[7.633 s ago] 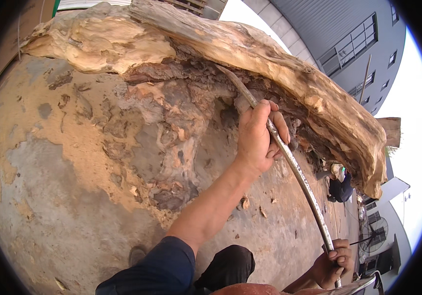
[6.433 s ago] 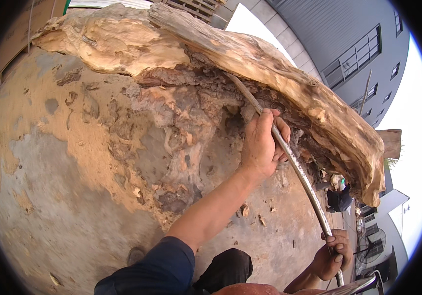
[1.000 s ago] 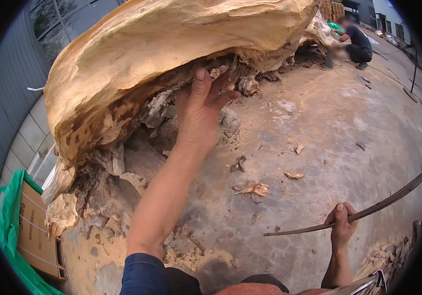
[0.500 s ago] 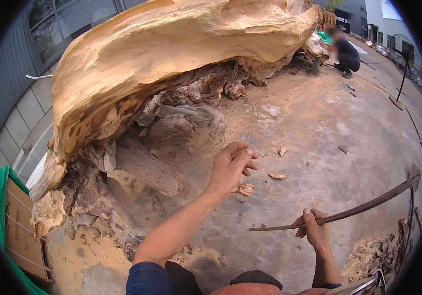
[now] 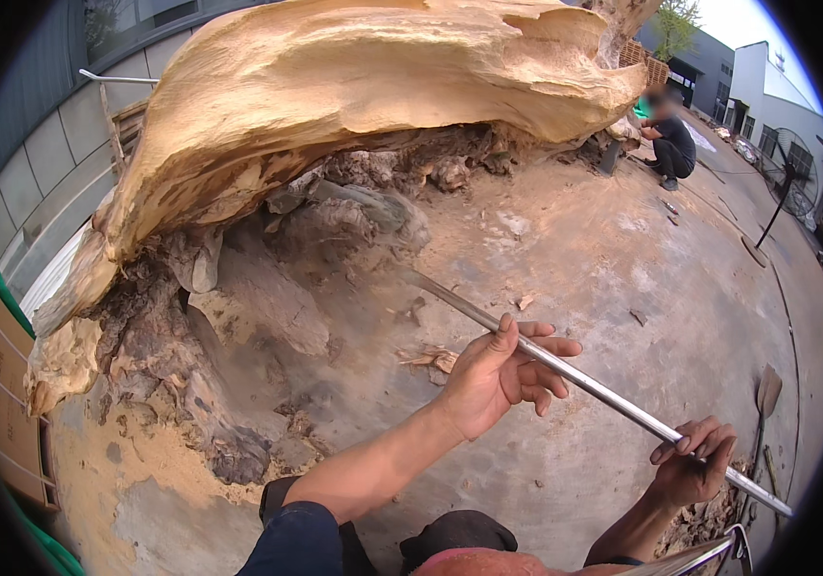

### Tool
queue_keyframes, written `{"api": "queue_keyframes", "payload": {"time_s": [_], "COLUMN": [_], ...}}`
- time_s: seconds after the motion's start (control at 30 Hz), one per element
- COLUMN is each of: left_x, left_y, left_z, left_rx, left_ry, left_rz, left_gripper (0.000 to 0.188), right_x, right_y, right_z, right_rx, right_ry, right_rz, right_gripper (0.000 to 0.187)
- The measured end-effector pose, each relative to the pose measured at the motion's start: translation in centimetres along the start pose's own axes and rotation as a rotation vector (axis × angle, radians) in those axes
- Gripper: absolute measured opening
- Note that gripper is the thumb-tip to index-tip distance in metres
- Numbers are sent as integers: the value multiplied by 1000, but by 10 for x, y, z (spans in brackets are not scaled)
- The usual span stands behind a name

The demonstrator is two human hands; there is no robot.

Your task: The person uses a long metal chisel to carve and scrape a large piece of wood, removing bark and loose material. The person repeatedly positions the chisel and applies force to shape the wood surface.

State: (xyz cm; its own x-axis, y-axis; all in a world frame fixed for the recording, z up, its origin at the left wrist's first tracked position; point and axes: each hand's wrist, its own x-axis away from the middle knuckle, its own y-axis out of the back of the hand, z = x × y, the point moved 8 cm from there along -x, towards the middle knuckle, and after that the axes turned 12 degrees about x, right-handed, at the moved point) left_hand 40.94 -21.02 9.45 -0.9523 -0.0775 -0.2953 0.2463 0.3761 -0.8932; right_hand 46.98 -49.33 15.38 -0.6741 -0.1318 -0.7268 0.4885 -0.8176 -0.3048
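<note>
A long, straight metal bar (image 5: 613,408) slants from the lower right up toward the hollow beneath a huge pale carved wood piece (image 5: 334,86). My right hand (image 5: 694,461) is closed round the bar near its lower end. Further up, the bar lies across the fingers of my left hand (image 5: 502,379), loosely held, with the thumb against it and the fingertips spread. The bar's far tip looks blurred, and I cannot tell whether it touches anything. Under the wood's overhang, rough dark bark and root lumps (image 5: 349,216) sit in shadow.
Wood chips (image 5: 430,358) lie on the dusty concrete floor (image 5: 565,259). A shovel (image 5: 767,392) lies at the right. A person (image 5: 670,144) crouches in the back right, near a standing fan (image 5: 800,182). A cardboard box (image 5: 3,403) with green cover stands at the left.
The bar in my right hand has swung from nearly level to sloping up leftward, its far end now near the wood's underside. My left hand has moved right and taken hold of it.
</note>
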Motion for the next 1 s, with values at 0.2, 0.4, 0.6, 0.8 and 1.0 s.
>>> {"api": "queue_keyframes", "payload": {"time_s": [0.2, 0.4, 0.6, 0.8, 1.0], "left_x": [-26, -41, -39, -42, -45], "left_y": [-75, -118, -134, -147, -146], "left_z": [-27, -35, -50, -69, -71], "left_rx": [-144, -230, -246, -128, -95], "left_ry": [-161, -173, -237, -281, -312], "left_rz": [82, 168, 215, 308, 320], "left_gripper": [48, 42, 34, 34, 34], "right_x": [-5, -2, -5, -11, 18], "right_y": [8, 16, 12, -20, -34], "right_z": [37, 50, 52, 69, 76], "right_rx": [-33, 5, -16, 86, 219], "right_ry": [143, 134, 197, 258, 397], "right_rz": [118, 102, 106, 211, 271], "right_gripper": [24, 27, 27, 30, 35]}}
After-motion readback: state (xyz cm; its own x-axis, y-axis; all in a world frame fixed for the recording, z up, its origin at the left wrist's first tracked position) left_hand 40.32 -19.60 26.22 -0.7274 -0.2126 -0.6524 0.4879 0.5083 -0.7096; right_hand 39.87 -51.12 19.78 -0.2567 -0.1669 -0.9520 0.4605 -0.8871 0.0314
